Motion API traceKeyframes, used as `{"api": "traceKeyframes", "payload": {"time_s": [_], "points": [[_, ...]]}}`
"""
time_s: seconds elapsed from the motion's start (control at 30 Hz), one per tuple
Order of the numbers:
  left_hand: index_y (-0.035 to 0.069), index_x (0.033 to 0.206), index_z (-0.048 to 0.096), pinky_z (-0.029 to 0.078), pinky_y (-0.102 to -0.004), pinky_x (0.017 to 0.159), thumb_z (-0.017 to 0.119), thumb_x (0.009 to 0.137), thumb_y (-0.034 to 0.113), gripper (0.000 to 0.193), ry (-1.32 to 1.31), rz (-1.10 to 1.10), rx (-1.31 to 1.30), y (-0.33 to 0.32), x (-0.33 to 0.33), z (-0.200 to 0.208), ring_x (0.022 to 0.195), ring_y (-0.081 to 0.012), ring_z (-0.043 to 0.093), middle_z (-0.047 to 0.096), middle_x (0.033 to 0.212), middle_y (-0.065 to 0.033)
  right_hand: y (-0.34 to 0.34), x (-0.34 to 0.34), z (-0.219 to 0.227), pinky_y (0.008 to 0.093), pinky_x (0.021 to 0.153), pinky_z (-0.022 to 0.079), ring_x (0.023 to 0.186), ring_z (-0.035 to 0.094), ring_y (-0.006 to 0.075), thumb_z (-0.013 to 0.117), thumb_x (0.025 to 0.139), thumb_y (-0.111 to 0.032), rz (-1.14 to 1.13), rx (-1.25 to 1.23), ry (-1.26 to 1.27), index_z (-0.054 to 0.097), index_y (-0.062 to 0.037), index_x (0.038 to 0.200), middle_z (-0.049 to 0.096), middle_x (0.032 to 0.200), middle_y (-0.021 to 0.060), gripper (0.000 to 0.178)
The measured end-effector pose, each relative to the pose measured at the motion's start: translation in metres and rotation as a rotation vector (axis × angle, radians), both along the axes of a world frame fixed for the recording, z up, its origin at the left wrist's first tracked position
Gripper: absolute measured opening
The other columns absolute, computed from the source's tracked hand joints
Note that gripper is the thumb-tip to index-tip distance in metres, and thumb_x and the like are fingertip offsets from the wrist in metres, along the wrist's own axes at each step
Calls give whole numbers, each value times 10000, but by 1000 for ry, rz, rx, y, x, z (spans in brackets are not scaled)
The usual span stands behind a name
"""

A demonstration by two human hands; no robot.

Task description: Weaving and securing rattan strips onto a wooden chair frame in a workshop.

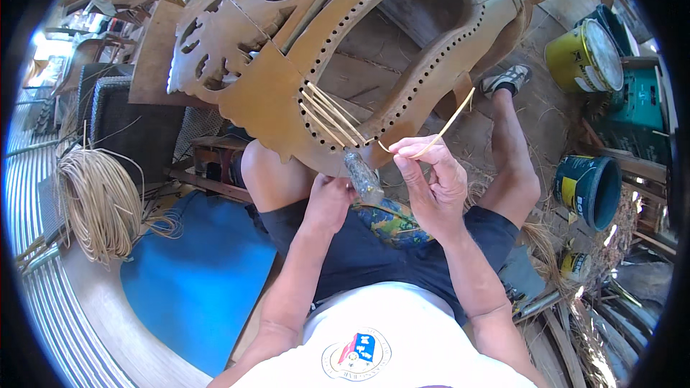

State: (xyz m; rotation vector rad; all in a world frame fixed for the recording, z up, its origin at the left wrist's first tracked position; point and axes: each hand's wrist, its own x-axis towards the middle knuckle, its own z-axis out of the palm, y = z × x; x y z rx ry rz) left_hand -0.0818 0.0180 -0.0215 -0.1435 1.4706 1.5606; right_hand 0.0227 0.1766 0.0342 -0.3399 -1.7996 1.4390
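Note:
A carved wooden frame lies across my lap, its oval opening ringed with small drilled holes. Several pale cane strands run side by side over the near-left end of the opening. My right hand pinches a loose cane strand that curves up from the frame's near edge, its tip pointing up and right. Close to that edge my left hand is closed, its fingertips hidden; what they hold cannot be made out. Beside it a short, rough wooden stick rests against the frame's edge.
A large coil of cane stands at the left, by a blue sheet. At the right are a yellow bucket and a dark green bucket. A camouflage cloth lies on my lap. Loose cane scraps litter the ground.

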Motion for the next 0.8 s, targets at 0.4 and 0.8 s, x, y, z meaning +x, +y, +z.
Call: {"api": "traceKeyframes", "payload": {"time_s": [0.4,0.8], "points": [[44,1170,655,583,-396,833,678,946,275,323,-426,76,531,25,-30,-29,1018,-232,680,700,1123,-121,4,-9,6,277,772,533,865,687,179,687,923,25,-29,-80,-94,630,-48,978,710,944,85,107],[54,1266,637,560,-415,948,715,911,255,415,-499,72,676,20,-46,-39,1090,-256,680,691,1219,-116,1,-17,-17,316,708,498,828,610,214,716,829,55,-32,337,-130,700,-89,989,614,901,67,217]]}}
